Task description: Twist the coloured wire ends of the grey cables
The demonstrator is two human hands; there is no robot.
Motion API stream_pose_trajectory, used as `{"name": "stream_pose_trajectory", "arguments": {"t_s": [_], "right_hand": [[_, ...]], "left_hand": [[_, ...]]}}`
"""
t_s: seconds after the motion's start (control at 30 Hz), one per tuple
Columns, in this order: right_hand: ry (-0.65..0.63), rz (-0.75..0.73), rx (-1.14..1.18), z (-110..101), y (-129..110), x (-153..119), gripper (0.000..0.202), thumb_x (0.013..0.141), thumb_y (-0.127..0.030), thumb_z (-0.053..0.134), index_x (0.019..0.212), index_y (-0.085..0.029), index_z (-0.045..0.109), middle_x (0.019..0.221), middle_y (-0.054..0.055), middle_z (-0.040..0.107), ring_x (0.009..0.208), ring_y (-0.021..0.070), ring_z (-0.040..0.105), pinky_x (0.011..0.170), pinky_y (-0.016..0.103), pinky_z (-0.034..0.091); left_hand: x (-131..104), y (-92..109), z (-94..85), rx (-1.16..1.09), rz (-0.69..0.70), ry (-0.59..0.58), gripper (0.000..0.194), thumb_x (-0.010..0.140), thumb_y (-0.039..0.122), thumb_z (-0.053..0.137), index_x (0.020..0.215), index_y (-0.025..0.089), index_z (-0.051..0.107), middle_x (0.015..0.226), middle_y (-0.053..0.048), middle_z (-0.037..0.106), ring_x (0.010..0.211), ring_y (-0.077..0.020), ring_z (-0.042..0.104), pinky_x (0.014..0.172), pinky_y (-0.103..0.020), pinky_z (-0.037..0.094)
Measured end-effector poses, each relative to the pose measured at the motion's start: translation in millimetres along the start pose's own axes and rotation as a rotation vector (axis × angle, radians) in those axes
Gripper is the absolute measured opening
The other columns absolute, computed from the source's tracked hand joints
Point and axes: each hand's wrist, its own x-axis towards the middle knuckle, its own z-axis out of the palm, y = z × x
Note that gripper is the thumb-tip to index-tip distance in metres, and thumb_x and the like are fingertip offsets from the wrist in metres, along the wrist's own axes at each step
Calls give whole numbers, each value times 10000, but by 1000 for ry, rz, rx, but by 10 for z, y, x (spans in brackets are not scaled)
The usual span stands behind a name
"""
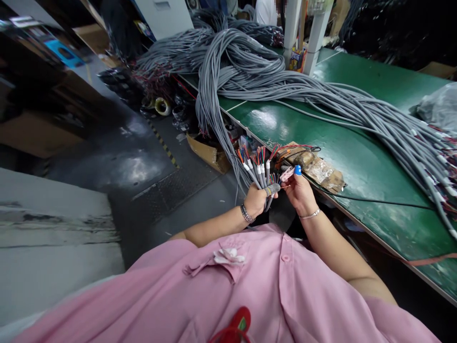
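Observation:
My left hand (255,199) is closed around several grey cables (260,178) with white bands near their ends. Multicoloured wires (244,152) fan out of the stripped cable ends above the fist. A grey covering wraps the left thumb. Just to the right, my right hand (301,193) pinches a small pale pink piece (287,174) whose kind I cannot make out. A blue finger cot (297,170) sits on one of its fingertips. One thin wire (285,186) runs between the two hands, close to the right fingers.
Long bundles of grey cables (243,52) lie over the green table (357,138) and hang off its edge. A worn, tape-wrapped block (317,169) rests at the near edge. Below stands an open cardboard box (207,152). Clear plastic bags (441,105) lie at the right.

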Motion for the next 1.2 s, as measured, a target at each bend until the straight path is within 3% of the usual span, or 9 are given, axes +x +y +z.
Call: {"name": "stream_pose_trajectory", "arguments": {"t_s": [0.23, 0.37, 0.67, 1.2], "right_hand": [[-72, 159, 47, -102, 3, -39, 478, 761, -688, 558, 786, -215, 618, 733, 6, 659, 597, 115, 580, 539, 233, 507], [-121, 222, 34, -129, -53, -50, 494, 783, -692, 519, 835, -215, 636, 777, 19, 677, 610, 117, 599, 549, 236, 521], [-47, 80, -39, -27, -97, -99, 332, 748, -506, 701, 840, -189, 666, 720, -14, 647, 566, 79, 547, 504, 184, 499], [-60, 50, -31, 28, -54, -85, 393, 752, -581, 658, 796, -190, 652, 739, -5, 655, 583, 80, 547, 514, 189, 483]], "left_hand": [[-58, 52, -69, -47, -4, -1, 231, 649, 322, 754, 576, 141, 629, 515, -11, 593, 467, -95, 530, 518, -236, 435], [-92, 110, -101, -82, 40, 45, 209, 638, 301, 768, 610, 145, 633, 539, -3, 603, 486, -100, 551, 511, -231, 433], [29, 147, -3, -107, 126, 173, 228, 643, 314, 768, 610, 158, 605, 534, 9, 610, 496, -106, 571, 521, -231, 448], [69, 99, -10, -72, 137, 156, 235, 658, 319, 764, 595, 159, 604, 541, 8, 609, 506, -111, 571, 536, -242, 452]]}}
